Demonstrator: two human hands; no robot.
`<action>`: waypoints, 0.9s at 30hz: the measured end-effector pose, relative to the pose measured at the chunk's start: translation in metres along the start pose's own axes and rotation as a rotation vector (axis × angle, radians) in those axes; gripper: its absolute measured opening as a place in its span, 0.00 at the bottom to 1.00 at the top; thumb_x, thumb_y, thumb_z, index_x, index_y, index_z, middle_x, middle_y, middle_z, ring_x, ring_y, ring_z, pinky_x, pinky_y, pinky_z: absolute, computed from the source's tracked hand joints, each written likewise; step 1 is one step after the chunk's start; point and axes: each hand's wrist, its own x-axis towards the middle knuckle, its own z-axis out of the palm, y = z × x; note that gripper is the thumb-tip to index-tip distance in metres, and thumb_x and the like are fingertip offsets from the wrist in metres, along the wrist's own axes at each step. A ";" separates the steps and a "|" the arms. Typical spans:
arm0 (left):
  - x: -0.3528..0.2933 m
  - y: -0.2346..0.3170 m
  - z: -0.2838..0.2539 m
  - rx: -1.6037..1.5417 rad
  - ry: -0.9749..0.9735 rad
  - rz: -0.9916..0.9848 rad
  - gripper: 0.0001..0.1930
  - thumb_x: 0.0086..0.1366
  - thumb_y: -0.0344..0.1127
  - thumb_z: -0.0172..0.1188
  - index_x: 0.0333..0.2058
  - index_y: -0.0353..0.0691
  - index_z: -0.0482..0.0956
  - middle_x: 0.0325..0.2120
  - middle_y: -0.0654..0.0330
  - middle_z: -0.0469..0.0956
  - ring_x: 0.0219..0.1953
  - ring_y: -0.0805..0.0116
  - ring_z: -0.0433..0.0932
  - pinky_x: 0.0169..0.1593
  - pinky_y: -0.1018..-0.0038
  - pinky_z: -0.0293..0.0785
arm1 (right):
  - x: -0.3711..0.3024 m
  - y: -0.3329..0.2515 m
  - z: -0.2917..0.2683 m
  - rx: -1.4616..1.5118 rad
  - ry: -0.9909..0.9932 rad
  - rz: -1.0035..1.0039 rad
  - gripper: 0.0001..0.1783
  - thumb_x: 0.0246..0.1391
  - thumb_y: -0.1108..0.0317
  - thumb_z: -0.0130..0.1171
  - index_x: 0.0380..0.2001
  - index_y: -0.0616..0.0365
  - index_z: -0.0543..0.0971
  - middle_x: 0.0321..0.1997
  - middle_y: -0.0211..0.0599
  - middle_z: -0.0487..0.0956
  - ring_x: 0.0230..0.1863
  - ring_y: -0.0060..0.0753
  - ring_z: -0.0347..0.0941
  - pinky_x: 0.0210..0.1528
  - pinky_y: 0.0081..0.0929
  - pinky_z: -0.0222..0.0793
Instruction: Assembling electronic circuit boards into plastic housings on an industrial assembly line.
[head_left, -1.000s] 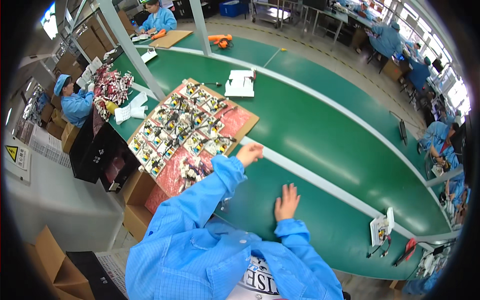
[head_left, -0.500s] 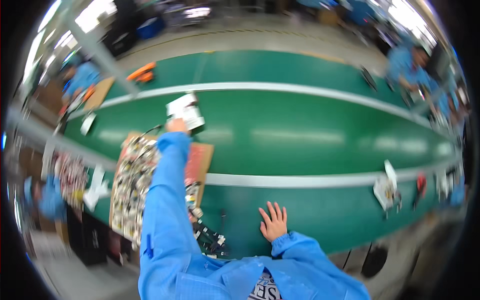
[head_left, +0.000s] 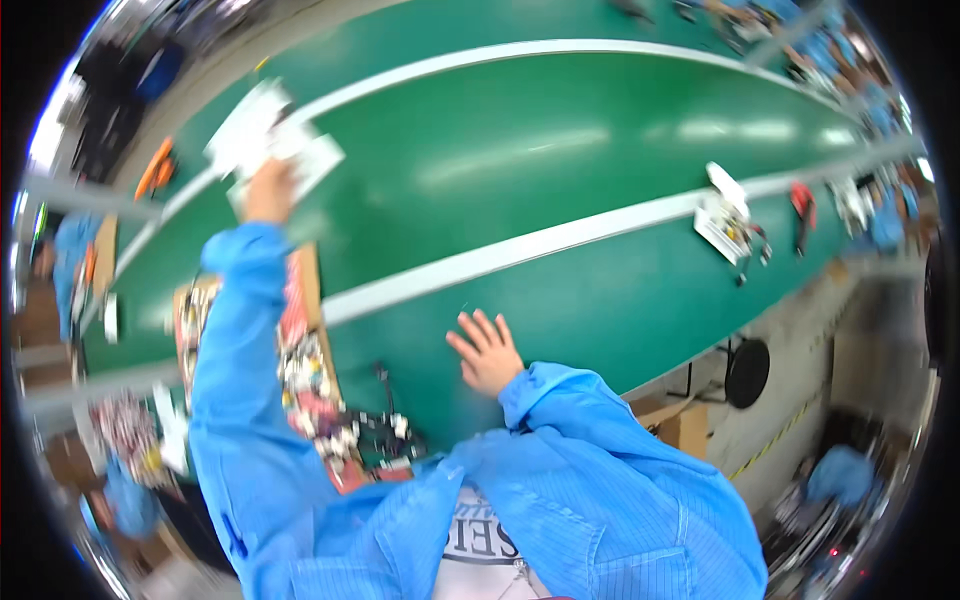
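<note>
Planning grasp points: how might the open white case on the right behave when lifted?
Likely stiff: the white case has straight edges. Its spilling wires look floppy and may drag. The angled white panel might swing loose.

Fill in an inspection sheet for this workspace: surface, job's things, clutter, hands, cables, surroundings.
Surface: green table, pale rails across it.
Job's things: white pieces at the left hand, blurred; board of small parts, partly behind the left sleeve; open white case with parts, at right.
Clutter: red-and-black item right of the case; orange item at far left.
Hands: left hand at the white pieces, grip too blurred to tell; right hand spread over the table, holding nothing.
Cables: black cables bunched by the board.
Surroundings: round stool, cardboard box, people in blue.
</note>
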 end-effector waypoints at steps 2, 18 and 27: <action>-0.024 0.104 0.019 -0.047 -0.012 0.068 0.08 0.49 0.26 0.51 0.31 0.37 0.71 0.25 0.48 0.73 0.32 0.47 0.73 0.36 0.59 0.69 | 0.000 0.003 0.003 -0.021 0.029 0.010 0.29 0.41 0.62 0.52 0.52 0.42 0.65 0.62 0.38 0.54 0.64 0.43 0.46 0.62 0.52 0.37; -0.268 0.297 0.003 -0.205 0.065 -0.293 0.09 0.45 0.24 0.54 0.28 0.41 0.74 0.29 0.59 0.71 0.34 0.58 0.71 0.37 0.65 0.65 | -0.060 -0.020 -0.049 0.680 -0.132 -0.161 0.10 0.38 0.81 0.47 0.27 0.61 0.75 0.29 0.42 0.74 0.34 0.43 0.71 0.36 0.33 0.67; -0.237 0.273 -0.022 0.019 -0.140 -0.619 0.07 0.50 0.35 0.56 0.30 0.43 0.75 0.31 0.59 0.70 0.38 0.58 0.71 0.40 0.64 0.67 | -0.035 -0.067 -0.008 0.779 -0.280 -0.258 0.06 0.42 0.76 0.50 0.27 0.61 0.75 0.27 0.46 0.73 0.31 0.48 0.71 0.34 0.35 0.66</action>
